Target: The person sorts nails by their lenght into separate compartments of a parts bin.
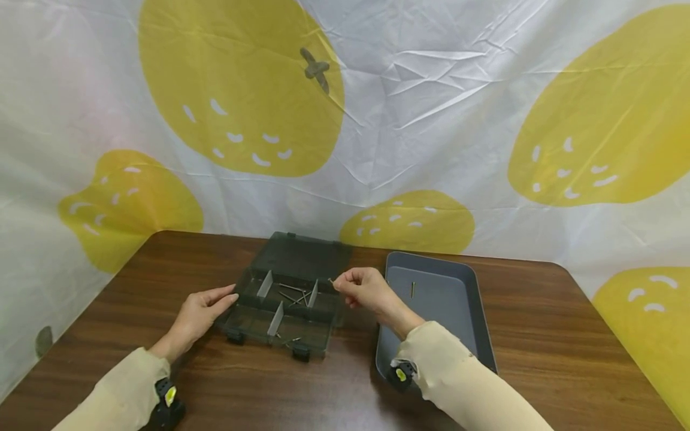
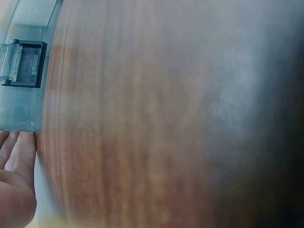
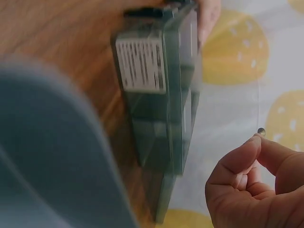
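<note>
A dark translucent compartment box [image 1: 304, 329] stands on the table with its lid [image 1: 299, 257] laid back. Long metal screws [image 1: 293, 294] lie in its rear middle compartment, and smaller ones [image 1: 293, 340] in the front. My left hand [image 1: 196, 314] touches the box's left side; in the left wrist view its straight fingers [image 2: 21, 154] meet the box wall. Over the box's right edge, my right hand [image 1: 366, 290] pinches a screw [image 3: 261, 131] between thumb and forefinger. Only the screw's round head shows clearly; the fingers hide part of it.
Right of the box is a grey tray [image 1: 482, 317] with a brass-coloured screw [image 1: 413, 290] inside; my right forearm crosses over it. Grey dividers [image 1: 275, 318] split the box. A lemon-printed cloth [image 1: 377, 120] hangs behind the wooden table [image 1: 539, 335].
</note>
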A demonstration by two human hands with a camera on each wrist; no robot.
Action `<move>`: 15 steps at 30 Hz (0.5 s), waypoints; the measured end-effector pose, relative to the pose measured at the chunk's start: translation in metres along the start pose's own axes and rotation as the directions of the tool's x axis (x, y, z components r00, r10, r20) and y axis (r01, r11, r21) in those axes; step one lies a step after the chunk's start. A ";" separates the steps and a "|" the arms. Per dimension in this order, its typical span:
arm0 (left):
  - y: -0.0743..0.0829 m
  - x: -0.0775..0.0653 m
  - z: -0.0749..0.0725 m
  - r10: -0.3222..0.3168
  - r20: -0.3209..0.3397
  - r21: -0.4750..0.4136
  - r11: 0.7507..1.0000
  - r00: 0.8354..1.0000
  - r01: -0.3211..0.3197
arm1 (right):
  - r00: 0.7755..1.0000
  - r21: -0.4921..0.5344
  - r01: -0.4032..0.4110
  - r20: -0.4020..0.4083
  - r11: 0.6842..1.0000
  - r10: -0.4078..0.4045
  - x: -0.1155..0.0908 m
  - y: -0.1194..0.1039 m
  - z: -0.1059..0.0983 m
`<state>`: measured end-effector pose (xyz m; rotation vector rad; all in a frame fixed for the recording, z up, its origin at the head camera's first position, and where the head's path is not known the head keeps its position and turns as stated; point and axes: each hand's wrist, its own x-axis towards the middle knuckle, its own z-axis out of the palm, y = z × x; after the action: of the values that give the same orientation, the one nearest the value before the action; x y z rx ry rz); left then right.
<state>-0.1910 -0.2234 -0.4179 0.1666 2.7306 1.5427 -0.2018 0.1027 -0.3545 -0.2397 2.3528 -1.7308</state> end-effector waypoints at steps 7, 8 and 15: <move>0.001 0.000 0.000 0.001 -0.001 0.009 1.000 1.000 -0.001 | 0.997 -0.031 0.014 0.073 0.999 -0.012 0.002 -0.003 0.025; 0.000 0.000 0.000 0.000 -0.002 0.008 1.000 1.000 0.000 | 0.996 -0.036 0.014 0.083 0.999 -0.011 0.002 -0.003 0.028; -0.001 0.001 0.001 0.005 -0.007 0.009 1.000 1.000 -0.005 | 0.987 -0.058 0.023 0.161 0.998 -0.014 0.003 0.000 0.048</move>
<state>-0.1922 -0.2231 -0.4191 0.1682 2.7451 1.5346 -0.1915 0.0575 -0.3682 -0.3966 2.2946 -1.5864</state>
